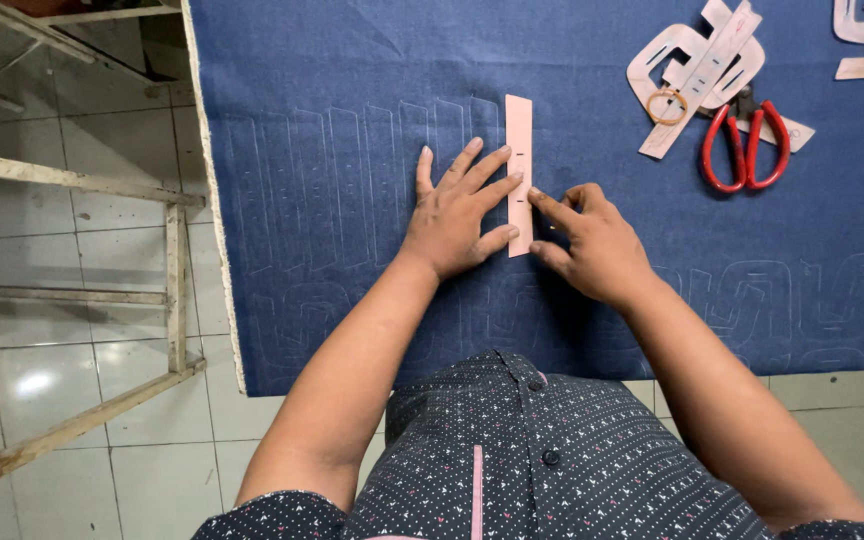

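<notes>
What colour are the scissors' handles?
Red, on the scissors lying on the blue fabric, upper right of the head view.

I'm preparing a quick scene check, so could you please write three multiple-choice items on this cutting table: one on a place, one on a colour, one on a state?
1. Where do the scissors lie?
A. right of the hands, on the blue fabric
B. on the tiled floor
C. under the left hand

2. What colour is the narrow template strip?
A. green
B. pale pink
C. black

3. How is the left hand placed?
A. clenched in a fist
B. lifted off the cloth
C. flat, fingers spread, at the strip's left edge

Answers: 1 A, the red handles rest at upper right on the cloth; 2 B, it is pale pink against the blue; 3 C, its palm is down while the right hand pinches the strip's other edge.
</notes>
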The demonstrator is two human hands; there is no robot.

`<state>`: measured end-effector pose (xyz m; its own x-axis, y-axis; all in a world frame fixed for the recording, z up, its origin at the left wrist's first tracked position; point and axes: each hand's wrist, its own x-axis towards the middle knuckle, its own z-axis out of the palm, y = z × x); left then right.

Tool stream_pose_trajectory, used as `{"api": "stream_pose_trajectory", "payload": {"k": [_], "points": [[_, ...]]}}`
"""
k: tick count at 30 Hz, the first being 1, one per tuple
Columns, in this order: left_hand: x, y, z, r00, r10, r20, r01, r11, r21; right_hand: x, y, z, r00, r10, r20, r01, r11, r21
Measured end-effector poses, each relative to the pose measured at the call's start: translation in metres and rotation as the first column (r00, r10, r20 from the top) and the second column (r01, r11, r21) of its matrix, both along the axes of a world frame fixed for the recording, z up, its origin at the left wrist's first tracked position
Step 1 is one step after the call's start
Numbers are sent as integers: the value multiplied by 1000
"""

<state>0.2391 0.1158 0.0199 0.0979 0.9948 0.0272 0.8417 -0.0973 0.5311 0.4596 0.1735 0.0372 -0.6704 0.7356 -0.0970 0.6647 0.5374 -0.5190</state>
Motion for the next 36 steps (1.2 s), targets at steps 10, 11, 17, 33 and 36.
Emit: {"api": "stream_pose_trajectory", "payload": {"k": [10, 11, 17, 33, 36], "points": [[76, 14, -14, 978, 87, -188, -157, 903, -399, -33, 58, 31, 978, 67, -196, -43, 991, 124], [85, 14, -19, 972, 185, -143, -230, 870, -435, -38, 61, 31, 969, 115, -217, -96, 991, 96], [97, 25, -31, 812, 581, 47, -399, 612, -683, -54, 69, 20, 974, 207, -96, -216, 971, -99], [60, 17, -11, 965, 121, -231, -80, 981, 178, -75, 122, 1, 948, 182, -262, -96, 945, 313], [57, 20, -10, 970, 98, -222, -66, 987, 147, -71, 123, 1, 950, 153, -273, -80, 962, 261]]}}
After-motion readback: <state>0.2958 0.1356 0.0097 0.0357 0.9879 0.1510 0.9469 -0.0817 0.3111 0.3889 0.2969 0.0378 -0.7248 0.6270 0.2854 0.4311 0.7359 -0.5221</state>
